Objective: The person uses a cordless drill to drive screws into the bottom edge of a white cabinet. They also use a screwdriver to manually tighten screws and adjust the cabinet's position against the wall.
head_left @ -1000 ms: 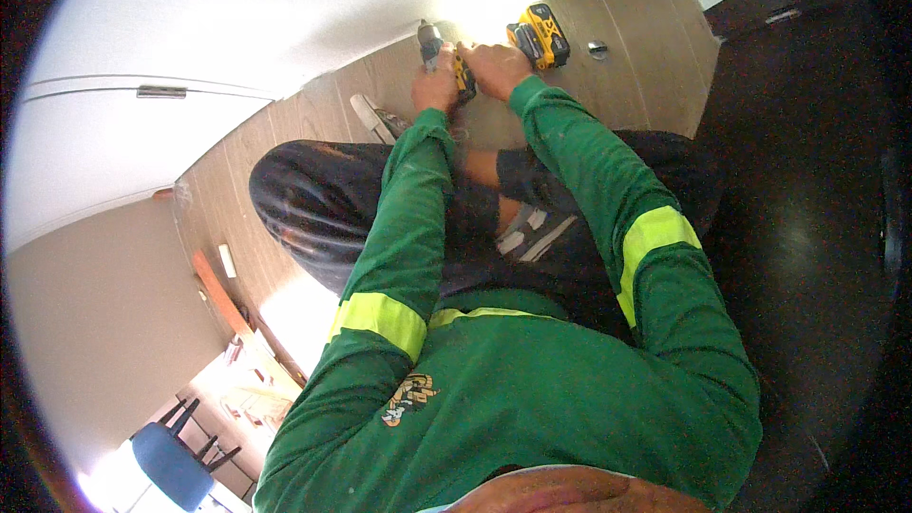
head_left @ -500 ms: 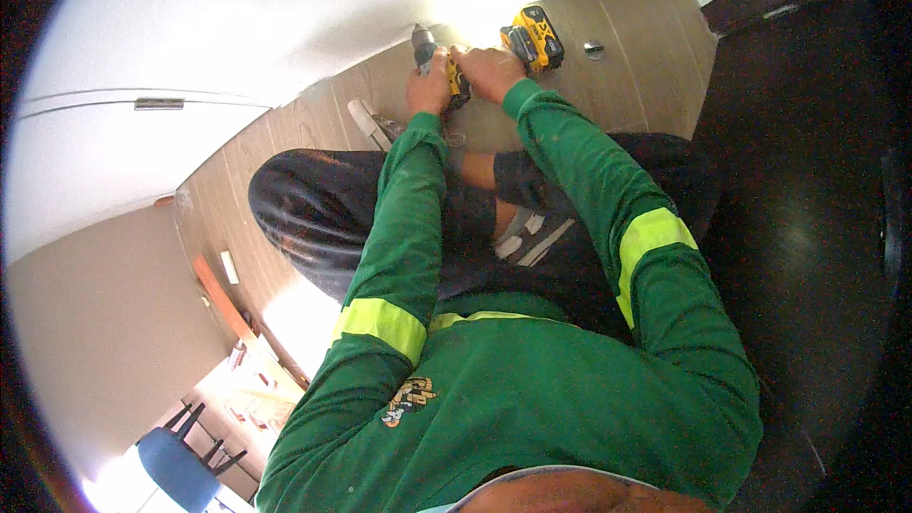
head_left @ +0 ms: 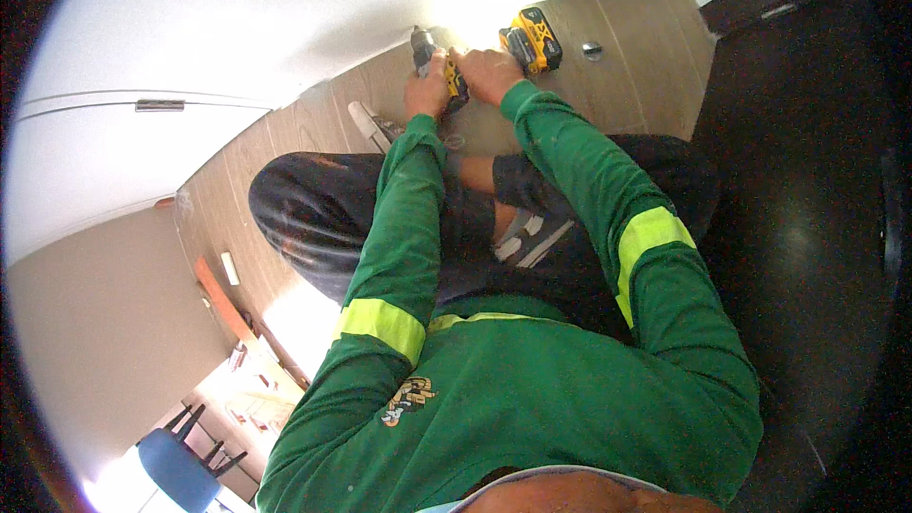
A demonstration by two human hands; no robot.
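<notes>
"What's nearest on your feed?"

"Right below me, a green sweatshirt [head_left: 551, 399] with yellow bands round the sleeves, then dark trousers [head_left: 309, 204] on legs folded beneath the arms. I can see a grey-and-white shoe [head_left: 534, 236] between the knees."

"And the hands?"

"Past the knees, both busy with one power drill [head_left: 457, 85]. I've got the right hand [head_left: 492, 76] wrapped round its grip, and the left hand [head_left: 427, 93] clasping the body just behind the chuck [head_left: 424, 49]."

"Where does the drill sit?"

"Turned on its side, low over the wood-look floor [head_left: 651, 71], nose toward the foot of the white wall [head_left: 275, 19]. I can't tell if the tip touches. Its black-and-yellow battery [head_left: 540, 38] sticks out beyond the right hand, and near that a small round metallic piece [head_left: 592, 50] is on the floor."

"Further off?"

"Out to the left I see a white stub [head_left: 230, 268] near an orange-brown strip [head_left: 220, 294], and farthest away, a blue chair [head_left: 179, 473] with dark legs."
</notes>
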